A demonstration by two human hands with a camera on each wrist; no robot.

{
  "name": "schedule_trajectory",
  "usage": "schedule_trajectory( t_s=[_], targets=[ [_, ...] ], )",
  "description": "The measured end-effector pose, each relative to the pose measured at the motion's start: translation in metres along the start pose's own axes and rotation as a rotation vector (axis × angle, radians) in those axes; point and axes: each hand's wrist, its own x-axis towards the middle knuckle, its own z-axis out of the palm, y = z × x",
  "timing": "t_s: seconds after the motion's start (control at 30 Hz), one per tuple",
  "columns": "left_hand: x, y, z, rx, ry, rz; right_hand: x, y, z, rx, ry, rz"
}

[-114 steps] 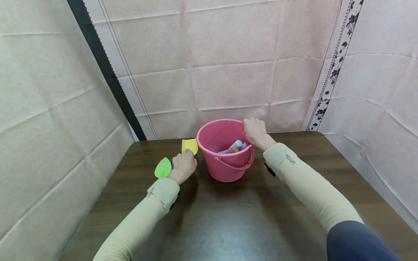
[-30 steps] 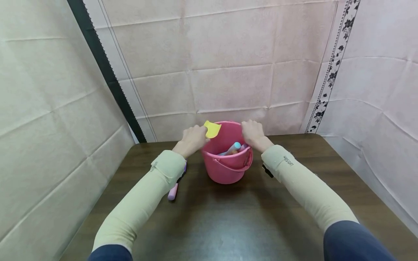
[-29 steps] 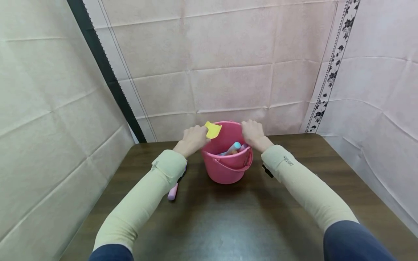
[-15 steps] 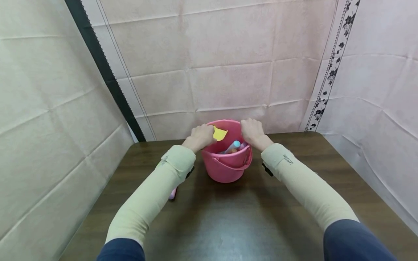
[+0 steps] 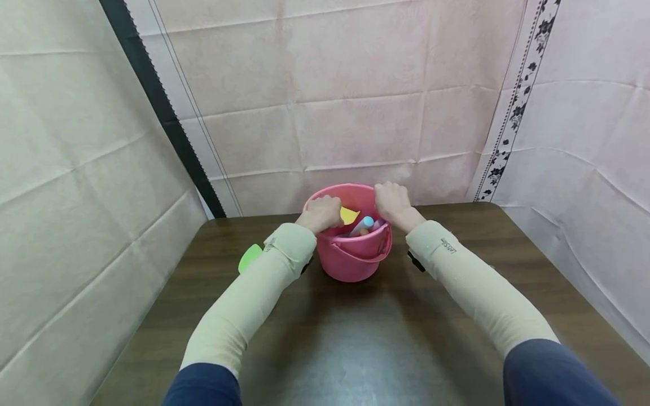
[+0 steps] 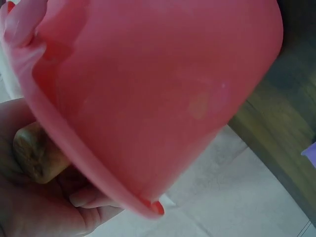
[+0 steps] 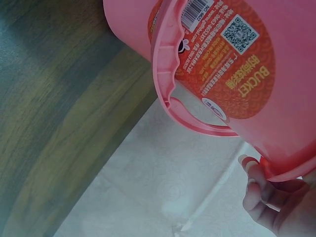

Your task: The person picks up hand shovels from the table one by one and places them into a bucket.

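A pink bucket (image 5: 351, 264) stands upright on the table, its handle hanging down in front. My right hand (image 5: 393, 203) grips the bucket's right rim; in the right wrist view its thumb and fingers (image 7: 259, 175) pinch that rim. My left hand (image 5: 322, 214) is over the bucket's left rim, holding a small toy shovel with a yellow blade (image 5: 348, 215) that points into the bucket. In the left wrist view the butt of a wooden handle (image 6: 38, 153) shows in the palm. Inside the bucket lie a light-blue handle (image 5: 363, 224) and a purple one (image 5: 378, 225).
A green blade (image 5: 250, 257) lies on the brown table (image 5: 355, 349), partly hidden behind my left sleeve. Pale cloth (image 5: 355, 129) hangs behind the table and at both sides. A purple piece (image 6: 310, 153) shows at the edge of the left wrist view.
My left hand picked up the yellow shovel from the table left of the bucket and moved it right, over the rim, then lower into the bucket. My right hand stays on the rim.
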Motion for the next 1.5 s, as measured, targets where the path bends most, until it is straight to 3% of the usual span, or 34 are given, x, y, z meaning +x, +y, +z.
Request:
schedule_trajectory(
  t_s=[0.37,0.9,1.0,1.1,1.33,1.4,1.5],
  targets=[
    [0.003,0.014,0.012,-0.009,-0.07,-0.018,-0.004,-0.001,0.002,0.007,-0.015,0.003],
    [0.001,0.02,0.016,0.006,-0.046,-0.047,-0.004,0.0,0.004,0.014,-0.012,0.016],
    [-0.001,0.016,0.01,-0.023,0.022,-0.019,-0.004,0.0,0.003,0.028,-0.01,0.014],
    [-0.003,0.006,0.002,-0.063,0.139,0.009,-0.004,0.0,0.002,0.036,-0.006,0.003],
    [-0.012,-0.043,-0.004,-0.179,0.449,-0.029,-0.003,0.001,-0.001,0.02,0.006,0.009],
    [-0.017,-0.06,0.001,-0.202,0.484,-0.057,-0.003,0.001,-0.001,0.022,0.005,0.013],
    [-0.025,-0.082,0.012,-0.212,0.457,-0.112,-0.002,0.002,-0.001,0.025,-0.001,0.013]
  ],
)
